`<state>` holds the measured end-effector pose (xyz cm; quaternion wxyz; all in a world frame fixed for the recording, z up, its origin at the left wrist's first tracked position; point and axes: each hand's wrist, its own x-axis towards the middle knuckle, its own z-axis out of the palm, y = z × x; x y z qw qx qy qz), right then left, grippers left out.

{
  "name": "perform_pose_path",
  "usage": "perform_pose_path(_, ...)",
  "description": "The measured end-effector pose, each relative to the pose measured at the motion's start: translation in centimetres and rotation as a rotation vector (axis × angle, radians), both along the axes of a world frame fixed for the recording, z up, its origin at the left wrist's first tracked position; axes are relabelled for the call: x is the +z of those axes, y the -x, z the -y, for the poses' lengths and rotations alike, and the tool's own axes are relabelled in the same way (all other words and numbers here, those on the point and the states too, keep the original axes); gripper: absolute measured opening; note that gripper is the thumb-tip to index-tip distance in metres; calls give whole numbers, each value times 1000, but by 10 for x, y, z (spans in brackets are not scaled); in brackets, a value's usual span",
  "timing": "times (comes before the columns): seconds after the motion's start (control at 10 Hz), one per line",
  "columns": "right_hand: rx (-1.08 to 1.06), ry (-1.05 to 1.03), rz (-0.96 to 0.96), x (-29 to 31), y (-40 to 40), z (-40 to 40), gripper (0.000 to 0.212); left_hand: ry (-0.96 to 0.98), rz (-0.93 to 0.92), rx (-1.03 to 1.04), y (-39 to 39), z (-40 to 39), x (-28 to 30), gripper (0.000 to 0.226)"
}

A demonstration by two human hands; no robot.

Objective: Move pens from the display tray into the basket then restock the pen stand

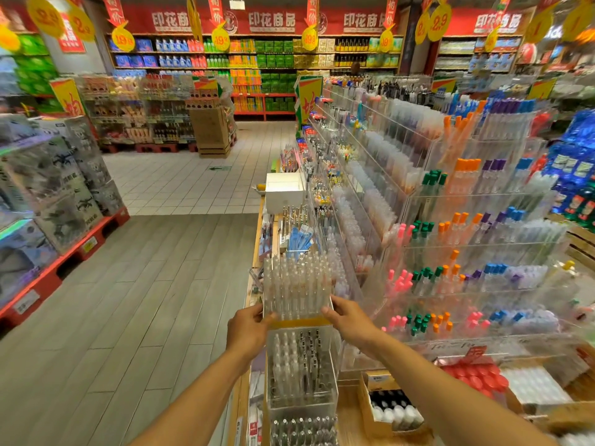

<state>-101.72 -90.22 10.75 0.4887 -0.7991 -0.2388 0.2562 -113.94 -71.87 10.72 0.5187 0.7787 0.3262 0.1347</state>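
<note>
The step in hand is judged to be the handling of the clear pen stand (297,291), which is gripped at its lower corners by both hands. It should be kept level and upright while it is moved, since the pens stand loose in their slots and could spill if the stand is tipped. An even hold from both sides is advised, with the yellow base strip (299,322) supported from beneath rather than squeezed, as the thin acrylic walls may flex. Care is also called for with the second clear holder (302,371) just at 6 o'clock of the stand, which could be knocked.

The tiered acrylic display (467,220) is seen at 3 o'clock, filled with rows of pens capped in orange, green, pink, blue and purple. The stand itself is set at the left end of the wooden worktop (351,423), near the middle of the view; it is transparent, tall and packed with clear-barrelled pens in tidy rows. The left hand (248,326) is curled round the stand's left lower edge, and the right hand (349,320) is clasped on its right lower edge. No basket can be made out.
</note>
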Motion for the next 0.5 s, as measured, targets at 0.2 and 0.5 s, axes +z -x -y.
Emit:
perform_pose_path(0.2,-106,35,49,5,-3,-4,27,-1,35,28,1,2,1,2)
perform_pose_path(0.5,-127,-1,209,-19,19,15,27,36,8,-15,20,-6,-15,23)
